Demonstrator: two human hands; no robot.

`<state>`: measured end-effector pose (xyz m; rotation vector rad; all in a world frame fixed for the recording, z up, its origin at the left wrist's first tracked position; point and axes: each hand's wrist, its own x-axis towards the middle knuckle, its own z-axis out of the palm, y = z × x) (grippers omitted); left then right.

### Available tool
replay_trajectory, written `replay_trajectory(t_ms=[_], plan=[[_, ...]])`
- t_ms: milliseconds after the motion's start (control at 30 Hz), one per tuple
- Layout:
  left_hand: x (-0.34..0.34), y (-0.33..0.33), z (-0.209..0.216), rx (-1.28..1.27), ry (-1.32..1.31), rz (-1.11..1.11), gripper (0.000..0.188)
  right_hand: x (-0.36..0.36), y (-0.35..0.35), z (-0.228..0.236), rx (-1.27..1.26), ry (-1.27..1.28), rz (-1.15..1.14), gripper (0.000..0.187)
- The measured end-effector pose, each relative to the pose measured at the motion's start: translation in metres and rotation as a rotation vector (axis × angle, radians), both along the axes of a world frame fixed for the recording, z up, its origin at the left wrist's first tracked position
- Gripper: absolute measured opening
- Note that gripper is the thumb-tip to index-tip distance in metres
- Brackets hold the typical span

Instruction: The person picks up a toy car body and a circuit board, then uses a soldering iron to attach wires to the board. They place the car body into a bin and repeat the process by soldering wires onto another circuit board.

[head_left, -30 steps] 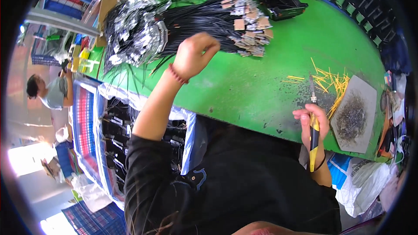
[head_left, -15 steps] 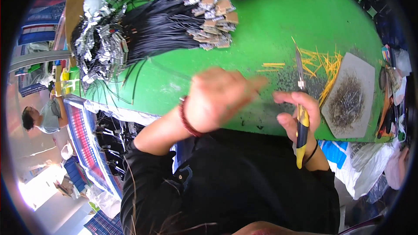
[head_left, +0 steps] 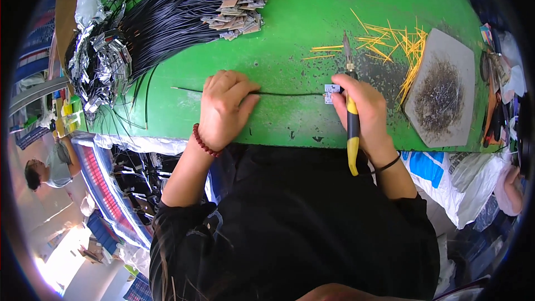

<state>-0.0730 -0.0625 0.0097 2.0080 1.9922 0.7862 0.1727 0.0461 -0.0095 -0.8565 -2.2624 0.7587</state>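
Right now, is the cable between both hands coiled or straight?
Nearly straight: the cable runs from left hand to right hand, unlooped.

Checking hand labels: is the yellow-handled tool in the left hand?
No, the right hand holds the tool; the left hand touches the black cable.

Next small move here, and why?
Probably steady the small pale square piece with the right hand: it sits at the piece's edge while holding a slim black-and-yellow tool, and the left hand lies over the thin black cable.
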Motion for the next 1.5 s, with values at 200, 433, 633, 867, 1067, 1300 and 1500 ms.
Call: replay_trajectory(t_ms=[200,433,633,867,1067,1300,1500], plan=[[0.056,0.066,0.001,0.177,-0.085,-0.098,0.009,0.042,0.004,0.005,-0.019,0.253,-0.129,0.025],[0.073,0.104,-0.017,0.045,0.145,-0.065,0.01,0.106,-0.018,0.005,-0.276,0.42,-0.234,0.028],[0.079,0.082,0.004,0.156,0.019,-0.088,0.009,0.166,-0.025,0.005,-0.243,0.458,-0.409,0.057],[0.092,0.049,-0.002,0.026,-0.049,-0.291,0.02,0.218,0.007,-0.004,-0.213,0.631,-0.84,0.028],[0.101,0.06,-0.013,0.093,0.005,-0.269,0.017,0.232,0.014,-0.02,-0.162,0.61,-0.77,0.018],[0.096,0.047,-0.012,0.09,-0.135,-0.137,0.017,0.232,0.023,-0.024,-0.179,0.558,-0.735,0.017],[0.088,0.04,-0.014,0.056,-0.171,-0.076,0.014,0.234,0.025,-0.026,-0.194,0.572,-0.747,0.017]])
